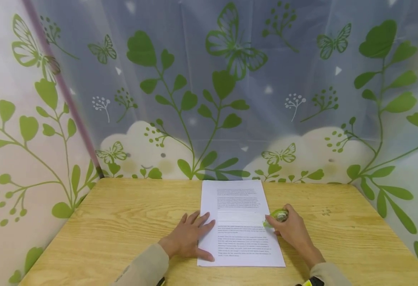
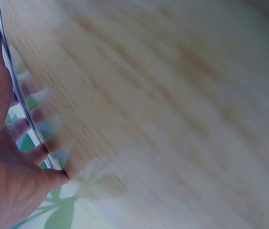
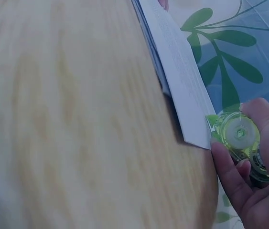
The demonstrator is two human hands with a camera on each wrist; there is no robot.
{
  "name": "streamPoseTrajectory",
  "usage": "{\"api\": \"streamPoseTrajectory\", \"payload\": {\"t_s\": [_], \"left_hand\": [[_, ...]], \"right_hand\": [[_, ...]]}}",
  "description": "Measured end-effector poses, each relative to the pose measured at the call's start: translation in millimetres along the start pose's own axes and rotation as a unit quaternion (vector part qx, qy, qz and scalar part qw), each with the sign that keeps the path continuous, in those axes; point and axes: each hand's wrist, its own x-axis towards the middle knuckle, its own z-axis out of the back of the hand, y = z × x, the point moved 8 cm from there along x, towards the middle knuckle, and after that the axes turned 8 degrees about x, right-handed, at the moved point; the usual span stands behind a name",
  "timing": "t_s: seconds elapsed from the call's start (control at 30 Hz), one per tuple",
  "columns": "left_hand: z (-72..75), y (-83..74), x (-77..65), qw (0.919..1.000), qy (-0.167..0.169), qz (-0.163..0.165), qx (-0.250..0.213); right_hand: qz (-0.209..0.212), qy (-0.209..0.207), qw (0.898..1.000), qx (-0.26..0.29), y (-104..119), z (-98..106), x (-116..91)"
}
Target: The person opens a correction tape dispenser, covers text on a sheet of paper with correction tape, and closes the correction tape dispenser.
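A stack of printed paper sheets lies on the wooden table, its text split by a blank white band in the middle. My left hand rests with spread fingers on the stack's left edge. In the left wrist view the same hand shows its fingers along the thin paper edge. With my right hand I grip a green see-through correction tape dispenser at the right edge of the page, level with the white band. Its round reel shows clearly in the right wrist view, where the dispenser is at the paper's edge.
The wooden table runs back to a hanging cloth printed with green leaves and butterflies. More patterned cloth borders the left side. Sleeves cover both forearms.
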Motion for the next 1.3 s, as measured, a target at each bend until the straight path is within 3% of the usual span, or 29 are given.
{"api": "streamPoseTrajectory", "payload": {"t_s": [0.1,0.2,0.4,0.63,0.8,0.93,1.1,1.3], "left_hand": [[0.3,0.7,-1.1,1.0000,-0.001,0.000,-0.001],[-0.5,0.6,-2.5,1.0000,-0.003,-0.002,0.000],[0.2,0.0,-4.1,1.0000,-0.001,0.000,-0.003],[3.3,1.7,-7.1,1.0000,0.003,0.005,-0.004],[3.5,1.6,-9.0,1.0000,-0.001,0.003,-0.007],[2.4,2.0,-9.5,1.0000,-0.003,0.003,-0.005],[2.5,1.7,-7.8,0.9999,-0.010,0.001,0.005],[4.1,-1.2,-3.5,0.9997,-0.016,-0.004,0.019]], "right_hand": [[-0.002,-0.001,1.000,0.015,-3.1,0.3,1.5],[-0.029,-0.010,0.997,0.076,-12.4,3.4,2.4],[-0.074,-0.026,0.974,0.214,-23.7,10.1,1.4],[-0.070,-0.069,0.968,0.232,-15.5,4.0,-4.1],[-0.077,-0.078,0.955,0.276,-1.3,-22.4,-8.0],[-0.076,-0.049,0.963,0.255,12.7,-55.9,-9.7],[-0.035,-0.010,0.977,0.211,32.3,-95.9,-10.5],[-0.004,0.000,0.986,0.167,47.2,-120.5,-10.2]]}}
